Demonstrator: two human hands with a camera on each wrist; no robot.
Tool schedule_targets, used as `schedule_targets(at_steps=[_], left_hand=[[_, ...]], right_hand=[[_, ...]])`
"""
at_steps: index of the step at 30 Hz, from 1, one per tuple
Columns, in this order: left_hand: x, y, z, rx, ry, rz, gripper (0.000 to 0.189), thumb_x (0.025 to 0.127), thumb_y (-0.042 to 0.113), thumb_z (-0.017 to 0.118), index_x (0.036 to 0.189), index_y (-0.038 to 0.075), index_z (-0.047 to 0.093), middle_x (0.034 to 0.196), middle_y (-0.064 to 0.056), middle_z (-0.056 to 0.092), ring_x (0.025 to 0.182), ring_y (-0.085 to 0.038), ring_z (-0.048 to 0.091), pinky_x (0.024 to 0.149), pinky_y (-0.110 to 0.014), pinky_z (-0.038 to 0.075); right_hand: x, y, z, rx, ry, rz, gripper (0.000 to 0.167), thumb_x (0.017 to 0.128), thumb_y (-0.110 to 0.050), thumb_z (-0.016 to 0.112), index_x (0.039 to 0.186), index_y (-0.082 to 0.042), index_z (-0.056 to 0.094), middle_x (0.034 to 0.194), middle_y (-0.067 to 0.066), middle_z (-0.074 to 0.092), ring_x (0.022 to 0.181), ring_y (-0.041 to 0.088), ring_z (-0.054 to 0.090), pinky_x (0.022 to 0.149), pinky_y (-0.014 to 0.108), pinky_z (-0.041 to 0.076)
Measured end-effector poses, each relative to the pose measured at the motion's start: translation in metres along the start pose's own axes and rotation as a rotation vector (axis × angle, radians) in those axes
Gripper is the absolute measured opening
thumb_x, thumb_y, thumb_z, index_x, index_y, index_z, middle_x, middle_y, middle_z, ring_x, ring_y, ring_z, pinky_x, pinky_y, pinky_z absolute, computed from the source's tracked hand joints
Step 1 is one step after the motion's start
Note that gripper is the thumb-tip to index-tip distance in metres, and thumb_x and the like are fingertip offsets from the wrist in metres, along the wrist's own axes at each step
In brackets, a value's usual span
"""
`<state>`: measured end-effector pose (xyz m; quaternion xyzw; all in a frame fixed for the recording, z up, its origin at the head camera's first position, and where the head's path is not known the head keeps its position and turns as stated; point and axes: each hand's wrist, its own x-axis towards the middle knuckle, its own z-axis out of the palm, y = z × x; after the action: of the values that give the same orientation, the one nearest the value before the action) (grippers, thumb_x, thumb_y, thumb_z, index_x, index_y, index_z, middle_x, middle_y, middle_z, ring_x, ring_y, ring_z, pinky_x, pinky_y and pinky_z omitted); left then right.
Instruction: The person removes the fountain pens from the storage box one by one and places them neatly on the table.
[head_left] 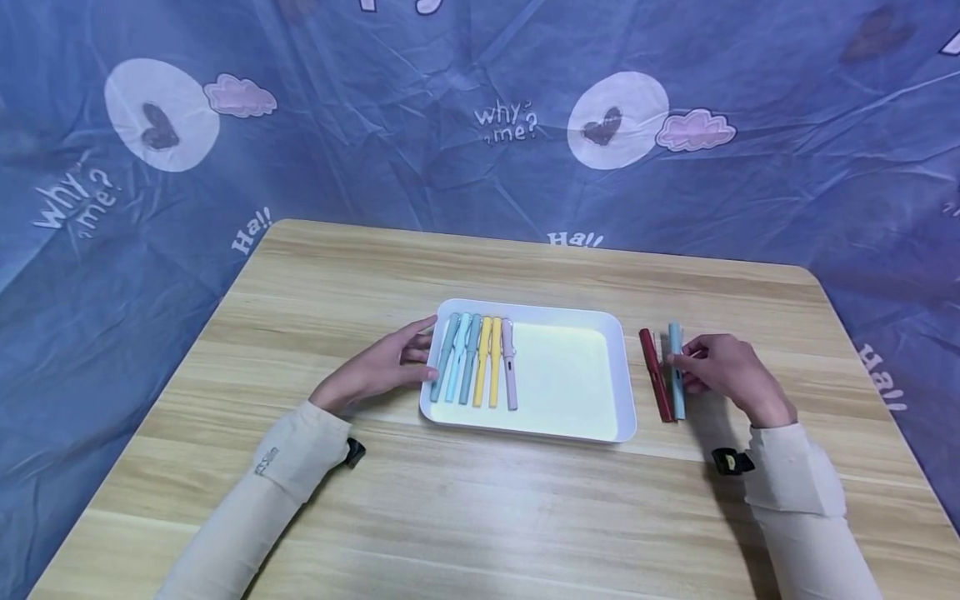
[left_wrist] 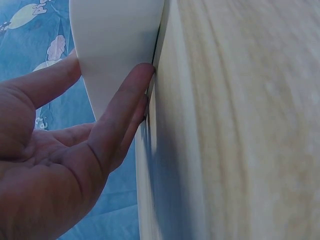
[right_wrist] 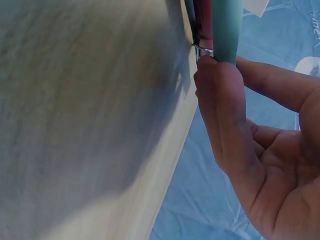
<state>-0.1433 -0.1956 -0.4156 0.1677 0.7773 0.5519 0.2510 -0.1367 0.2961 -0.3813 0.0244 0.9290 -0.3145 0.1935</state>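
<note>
Currently, the right hand [head_left: 723, 367] pinches a slim light-blue pen [head_left: 678, 402]; the left hand [head_left: 381, 365], fingers spread, touches a white rectangular tray [head_left: 566, 379].

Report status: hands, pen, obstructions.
Left hand holds left side of white tray. Right hand pinches light-blue pen, outside tray. Red pen lies between the two.

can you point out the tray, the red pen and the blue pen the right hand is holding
tray [head_left: 622, 377], head view, its side wall nearest the red pen
red pen [head_left: 656, 377], head view, mid-length
blue pen [head_left: 678, 393], head view, its lower half
</note>
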Motion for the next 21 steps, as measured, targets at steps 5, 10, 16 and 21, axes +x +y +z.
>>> schedule_targets(at_steps=[5, 10, 16, 21], left_hand=[[0.0000, -0.0004, -0.0004, 0.013, 0.003, -0.005, 0.090, 0.098, 0.008, 0.073, 0.166, 0.005, 0.015, 0.159, -0.025, 0.040, 0.139, -0.040, 0.048, 0.115, -0.051, 0.041], [0.0006, -0.0004, -0.0010, 0.060, 0.007, -0.025, 0.090, 0.098, 0.012, 0.074, 0.167, 0.006, 0.015, 0.159, -0.024, 0.041, 0.140, -0.039, 0.049, 0.116, -0.052, 0.040], [0.0012, 0.0003, -0.0015, 0.070, 0.007, -0.039, 0.090, 0.099, 0.012, 0.073, 0.167, 0.007, 0.015, 0.159, -0.022, 0.041, 0.141, -0.037, 0.048, 0.116, -0.052, 0.039], [0.0016, -0.0002, -0.0019, 0.060, 0.007, -0.032, 0.090, 0.098, 0.012, 0.074, 0.167, 0.007, 0.015, 0.159, -0.023, 0.041, 0.140, -0.038, 0.048, 0.116, -0.052, 0.040]], right_hand=[[0.0018, 0.0018, 0.0022, 0.022, -0.023, 0.020, 0.042, 0.103, -0.025, 0.066, 0.117, 0.014, 0.061, 0.089, 0.007, 0.074, 0.076, 0.016, 0.072, 0.068, 0.032, 0.061], [0.0030, 0.0022, 0.0048, 0.043, -0.054, 0.051, 0.040, 0.103, -0.023, 0.065, 0.117, 0.014, 0.060, 0.090, 0.009, 0.073, 0.076, 0.015, 0.071, 0.068, 0.031, 0.062], [0.0042, 0.0006, 0.0070, 0.055, -0.060, 0.055, 0.040, 0.103, -0.021, 0.064, 0.117, 0.016, 0.060, 0.089, 0.010, 0.073, 0.076, 0.015, 0.071, 0.067, 0.031, 0.062], [0.0060, -0.0002, 0.0089, 0.053, -0.065, 0.047, 0.041, 0.104, -0.020, 0.064, 0.119, 0.018, 0.059, 0.091, 0.013, 0.073, 0.076, 0.016, 0.071, 0.068, 0.032, 0.062]])
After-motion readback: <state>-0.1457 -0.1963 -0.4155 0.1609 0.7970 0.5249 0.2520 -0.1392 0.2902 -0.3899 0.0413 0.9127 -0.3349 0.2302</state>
